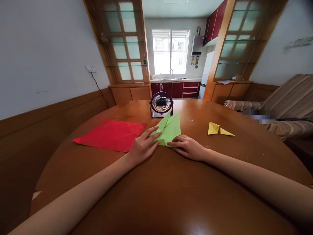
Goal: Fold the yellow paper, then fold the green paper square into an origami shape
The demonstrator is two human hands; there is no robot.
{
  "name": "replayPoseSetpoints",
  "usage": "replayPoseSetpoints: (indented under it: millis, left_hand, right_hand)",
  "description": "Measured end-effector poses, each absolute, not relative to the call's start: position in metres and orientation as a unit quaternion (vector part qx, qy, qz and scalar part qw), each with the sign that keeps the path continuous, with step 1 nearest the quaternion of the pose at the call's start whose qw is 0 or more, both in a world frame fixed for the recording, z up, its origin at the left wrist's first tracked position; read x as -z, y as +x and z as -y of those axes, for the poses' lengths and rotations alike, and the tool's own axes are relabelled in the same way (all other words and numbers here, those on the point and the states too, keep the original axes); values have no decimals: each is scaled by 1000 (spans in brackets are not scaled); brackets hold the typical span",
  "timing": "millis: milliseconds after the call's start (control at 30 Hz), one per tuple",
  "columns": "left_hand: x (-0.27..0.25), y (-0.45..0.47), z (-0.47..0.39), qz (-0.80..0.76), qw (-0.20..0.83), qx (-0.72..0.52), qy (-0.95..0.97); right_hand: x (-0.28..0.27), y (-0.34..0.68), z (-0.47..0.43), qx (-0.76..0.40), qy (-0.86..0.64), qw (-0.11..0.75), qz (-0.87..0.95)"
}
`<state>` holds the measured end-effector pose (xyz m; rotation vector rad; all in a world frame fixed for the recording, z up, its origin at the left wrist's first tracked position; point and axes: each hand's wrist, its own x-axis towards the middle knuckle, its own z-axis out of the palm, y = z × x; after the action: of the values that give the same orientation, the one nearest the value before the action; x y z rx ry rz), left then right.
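Note:
A partly folded sheet of light green paper (172,130) lies on the table in front of me, with creases and a flap running up to a point. My left hand (144,143) holds its left side, fingers over the paper and thumb at the near edge. At the lower right edge, my right hand (187,147) pinches the same sheet with bent fingers; the fingertips are partly hidden. To the left, near my left hand, is a creased red sheet of paper (110,135) spread flat. A small folded yellow paper piece (214,128) rests to the right, apart from my right hand.
A small purple desk fan (161,103) stands just behind the green paper. The round wooden table (156,195) carries everything, with small scraps on its right side. A striped armchair (288,101) is at the right, and a black cord (99,88) hangs from the left wall socket.

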<state>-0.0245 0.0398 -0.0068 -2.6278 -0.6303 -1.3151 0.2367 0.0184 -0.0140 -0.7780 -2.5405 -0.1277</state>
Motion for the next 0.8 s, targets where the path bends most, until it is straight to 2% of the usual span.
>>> replayPoseSetpoints:
  millis: [400, 600, 800]
  left_hand:
    - [7, -22, -42, 234, -18, 486, -842]
    - [9, -19, -40, 269, -17, 460, -846]
    - [7, -17, -39, 290, -12, 474, -832]
  right_hand:
    - [17, 238, -19, 82, -268, 266, 922]
    - [15, 235, -14, 202, -249, 267, 909]
    - [9, 232, -9, 326, -218, 225, 892]
